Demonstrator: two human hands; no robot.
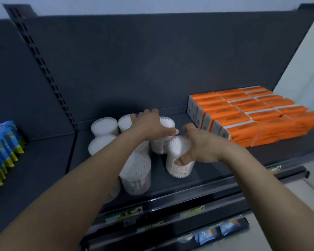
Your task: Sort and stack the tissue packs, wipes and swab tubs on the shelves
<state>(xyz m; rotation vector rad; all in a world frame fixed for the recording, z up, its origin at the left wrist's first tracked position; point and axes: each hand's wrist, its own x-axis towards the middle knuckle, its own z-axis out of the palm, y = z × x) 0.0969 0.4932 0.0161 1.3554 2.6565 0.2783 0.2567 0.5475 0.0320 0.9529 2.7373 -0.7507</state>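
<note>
Several clear swab tubs full of white swabs stand on the dark shelf (pixel 216 171). My right hand (pixel 203 144) grips one swab tub (pixel 179 156) at the right of the group, slightly tilted. My left hand (pixel 152 124) reaches over the back tubs with fingers spread, resting on a rear tub (pixel 166 122). Another tub (pixel 136 174) stands nearest the front edge. Orange tissue packs (pixel 243 113) lie in rows at the right of the same shelf. Blue and yellow packs (pixel 2 151) stand in a row on the neighbouring shelf at the left.
A slotted upright (pixel 42 67) divides the two shelf bays. The shelf's front rail (pixel 170 201) carries price labels. Lower shelves below hold blue-and-white sachets (pixel 217 230). A pale wall rises at the far right.
</note>
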